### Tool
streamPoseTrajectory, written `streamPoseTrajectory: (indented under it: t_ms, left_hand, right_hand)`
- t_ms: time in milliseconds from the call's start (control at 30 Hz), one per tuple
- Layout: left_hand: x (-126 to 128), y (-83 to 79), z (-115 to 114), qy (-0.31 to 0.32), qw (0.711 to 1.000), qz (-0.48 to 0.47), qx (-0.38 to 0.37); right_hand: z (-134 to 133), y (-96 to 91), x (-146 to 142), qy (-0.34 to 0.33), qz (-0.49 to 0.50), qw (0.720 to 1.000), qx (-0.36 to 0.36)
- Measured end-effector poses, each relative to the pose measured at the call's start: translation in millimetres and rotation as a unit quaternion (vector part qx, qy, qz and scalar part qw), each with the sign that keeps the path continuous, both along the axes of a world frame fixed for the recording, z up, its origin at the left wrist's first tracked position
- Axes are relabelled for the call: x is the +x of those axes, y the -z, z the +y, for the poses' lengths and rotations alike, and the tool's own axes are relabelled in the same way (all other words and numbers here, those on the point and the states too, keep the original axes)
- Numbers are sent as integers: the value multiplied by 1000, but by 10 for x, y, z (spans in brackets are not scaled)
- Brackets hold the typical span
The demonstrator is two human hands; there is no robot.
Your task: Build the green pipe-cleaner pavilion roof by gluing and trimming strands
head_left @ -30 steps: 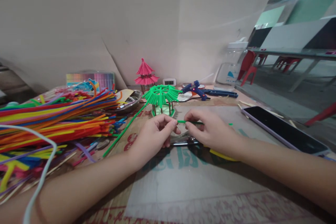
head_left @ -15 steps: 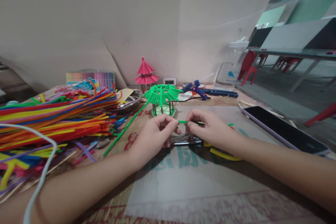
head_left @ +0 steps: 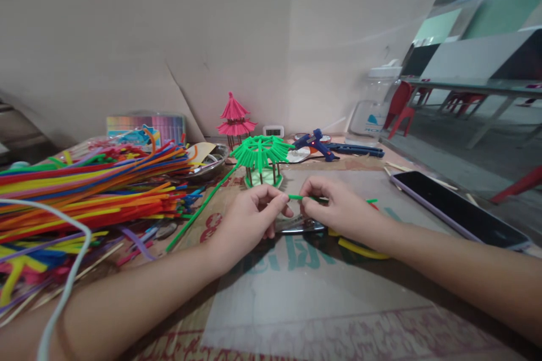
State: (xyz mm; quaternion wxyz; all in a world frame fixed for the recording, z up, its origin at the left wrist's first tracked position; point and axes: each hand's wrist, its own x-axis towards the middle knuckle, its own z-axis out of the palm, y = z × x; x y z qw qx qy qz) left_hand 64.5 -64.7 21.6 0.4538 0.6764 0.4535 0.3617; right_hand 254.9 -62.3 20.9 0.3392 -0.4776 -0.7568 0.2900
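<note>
Grip is a fingertip pinch: left hand (head_left: 259,215) and right hand (head_left: 339,207) hold a green stem (head_left: 295,197), near the green-roofed model (head_left: 261,152), toward its five o'clock. Uneven pulling could kink the stem; the left hand straying towards twelve could topple the model.

Pipe cleaners (head_left: 127,206) left, phone (head_left: 457,208) right, pavilion (head_left: 263,158) between, glue gun (head_left: 314,142) farther back
</note>
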Motion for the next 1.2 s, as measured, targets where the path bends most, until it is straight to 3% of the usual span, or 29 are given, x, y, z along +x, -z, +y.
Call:
streamPoseTrajectory:
  t_ms: [267,467,533,633,733,833,900,1000,1100,1200]
  left_hand:
    - [5,3,14,8,1000,3,-2]
    - [-20,-27,21,25,999,30,-19]
    - [-66,-181,-5,38,998,55,21]
    - [-210,-562,-12,-3,991,58,122]
    - [-485,-928,136,-133,960,38,244]
    - [-878,-1074,463,-258,904,58,336]
    - [-1138,-1026,707,-308,875,111,355]
    - [-1393,-812,983,-308,835,259,376]
    - [-1459,-568,1124,-241,777,422,399]
    - [-1448,-431,1194,-144,741,525,393]
  right_hand:
    - [-13,-7,-12,-2,7,1000,7]
    - [84,-35,73,70,71,994,41]
    - [136,-28,123,83,97,990,68]
    - [197,32,161,89,96,988,79]
    - [217,128,136,81,73,992,56]
    - [201,200,88,57,51,996,37]
    - [189,224,68,49,35,997,43]
    - [190,241,63,41,12,997,62]
    - [201,247,69,32,2,997,72]
    - [196,239,71,31,-4,996,81]
